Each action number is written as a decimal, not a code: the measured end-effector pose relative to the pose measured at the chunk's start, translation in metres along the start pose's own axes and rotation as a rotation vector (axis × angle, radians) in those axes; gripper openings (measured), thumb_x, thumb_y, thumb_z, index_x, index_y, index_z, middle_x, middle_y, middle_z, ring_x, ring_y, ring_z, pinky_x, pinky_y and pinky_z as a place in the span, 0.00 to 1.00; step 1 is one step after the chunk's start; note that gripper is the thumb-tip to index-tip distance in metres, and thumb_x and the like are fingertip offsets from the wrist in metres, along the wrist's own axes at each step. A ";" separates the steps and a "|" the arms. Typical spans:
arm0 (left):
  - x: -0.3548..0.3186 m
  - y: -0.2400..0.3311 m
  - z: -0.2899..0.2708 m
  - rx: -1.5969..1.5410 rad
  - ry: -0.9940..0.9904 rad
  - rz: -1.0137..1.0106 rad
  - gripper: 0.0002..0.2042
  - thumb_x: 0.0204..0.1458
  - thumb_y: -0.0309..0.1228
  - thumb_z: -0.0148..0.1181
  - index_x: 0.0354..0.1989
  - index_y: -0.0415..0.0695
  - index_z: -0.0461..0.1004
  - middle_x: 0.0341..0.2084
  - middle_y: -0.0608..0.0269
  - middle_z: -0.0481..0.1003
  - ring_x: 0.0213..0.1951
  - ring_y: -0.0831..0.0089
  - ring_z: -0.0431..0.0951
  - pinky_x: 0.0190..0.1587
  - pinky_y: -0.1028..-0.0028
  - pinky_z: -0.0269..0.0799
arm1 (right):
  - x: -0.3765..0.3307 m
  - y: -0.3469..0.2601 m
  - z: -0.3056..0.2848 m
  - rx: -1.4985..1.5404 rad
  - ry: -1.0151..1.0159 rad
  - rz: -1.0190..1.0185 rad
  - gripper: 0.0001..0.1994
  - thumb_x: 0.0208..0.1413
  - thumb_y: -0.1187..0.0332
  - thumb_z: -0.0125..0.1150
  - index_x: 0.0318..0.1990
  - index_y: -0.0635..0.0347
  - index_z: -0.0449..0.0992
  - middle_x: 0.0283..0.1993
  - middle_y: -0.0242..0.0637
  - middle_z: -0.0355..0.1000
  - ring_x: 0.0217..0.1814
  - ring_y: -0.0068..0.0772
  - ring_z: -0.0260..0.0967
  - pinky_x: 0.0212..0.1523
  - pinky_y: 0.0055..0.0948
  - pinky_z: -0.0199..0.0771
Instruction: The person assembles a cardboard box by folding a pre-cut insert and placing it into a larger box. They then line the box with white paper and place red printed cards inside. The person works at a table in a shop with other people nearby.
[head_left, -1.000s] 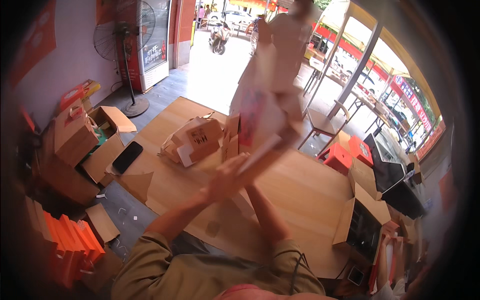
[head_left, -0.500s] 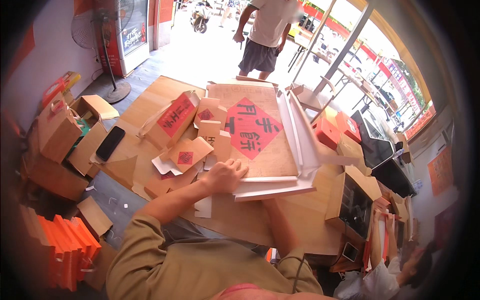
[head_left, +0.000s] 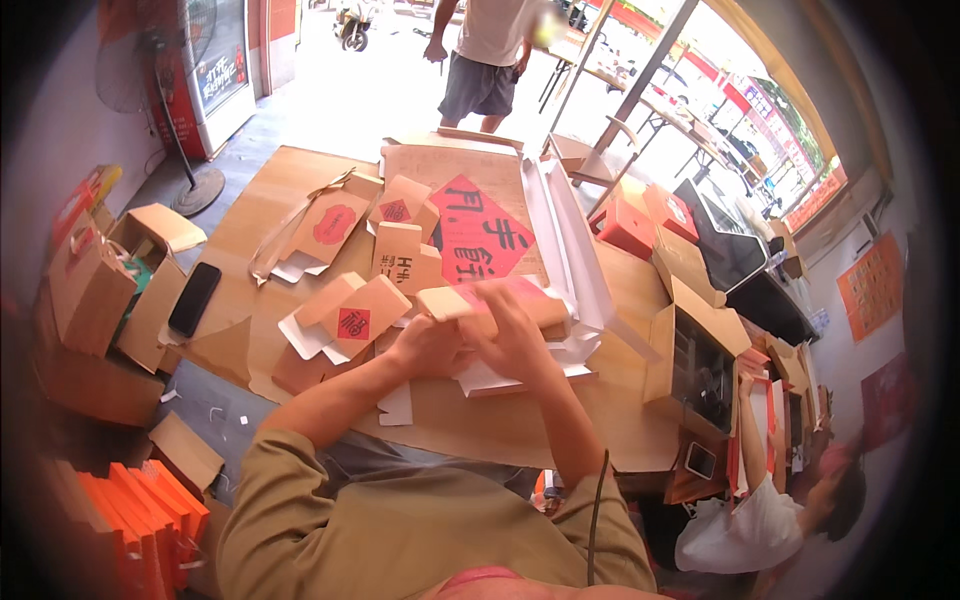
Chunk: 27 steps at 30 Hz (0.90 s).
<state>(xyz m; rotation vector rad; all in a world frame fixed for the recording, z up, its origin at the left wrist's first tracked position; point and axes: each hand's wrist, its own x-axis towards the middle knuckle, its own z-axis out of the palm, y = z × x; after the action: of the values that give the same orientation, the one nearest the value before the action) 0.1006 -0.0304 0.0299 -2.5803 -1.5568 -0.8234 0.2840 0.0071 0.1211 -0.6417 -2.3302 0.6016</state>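
A large flat piece of box cardboard (head_left: 490, 235), brown with a red diamond label and black characters, lies at the middle of the table. Its near part appears bent up into a raised fold. My left hand (head_left: 428, 345) is closed on the left end of this fold. Over the same near edge is my right hand (head_left: 512, 335), fingers and thumb around the cardboard, slightly blurred. White inner flaps (head_left: 580, 250) stick out along the right side. Small brown boxes with red labels, such as one box (head_left: 355, 310) with white flaps, sit left of my hands.
A black phone (head_left: 195, 300) lies at the table's left edge. An open carton (head_left: 695, 365) and red boxes (head_left: 628, 218) stand on the right. Orange bags (head_left: 150, 510) are at lower left. One person (head_left: 490, 60) stands beyond the table; another (head_left: 750, 530) works at lower right.
My right hand has come up from below the cardboard's edge onto it. The near part of the cardboard has been raised and bent. The whole view has shifted slightly.
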 end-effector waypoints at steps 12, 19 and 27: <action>-0.021 -0.020 0.004 -0.017 0.389 0.299 0.13 0.48 0.37 0.68 0.17 0.48 0.72 0.17 0.64 0.72 0.21 0.66 0.78 0.24 0.64 0.75 | 0.036 0.112 0.064 -0.189 -0.307 0.094 0.34 0.71 0.50 0.60 0.79 0.53 0.63 0.82 0.60 0.54 0.82 0.64 0.55 0.81 0.56 0.56; -0.013 -0.018 -0.018 -0.008 0.526 0.422 0.17 0.49 0.32 0.69 0.15 0.51 0.65 0.15 0.67 0.66 0.18 0.68 0.70 0.23 0.66 0.69 | 0.038 0.097 0.081 -0.301 -0.376 -0.162 0.37 0.70 0.49 0.59 0.84 0.39 0.57 0.87 0.52 0.48 0.89 0.56 0.41 0.84 0.64 0.43; -0.006 -0.016 -0.100 0.157 0.520 0.000 0.05 0.54 0.30 0.68 0.31 0.46 0.78 0.23 0.58 0.76 0.25 0.57 0.79 0.28 0.60 0.75 | 0.027 0.109 0.098 -0.421 -0.446 -0.201 0.31 0.74 0.49 0.50 0.82 0.36 0.60 0.88 0.45 0.49 0.89 0.51 0.43 0.84 0.62 0.42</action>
<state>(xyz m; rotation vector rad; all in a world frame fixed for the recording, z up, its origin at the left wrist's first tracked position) 0.0426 -0.0553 0.1097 -2.0329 -1.3921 -1.1937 0.2305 0.0832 0.0050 -0.4778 -2.9354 0.1665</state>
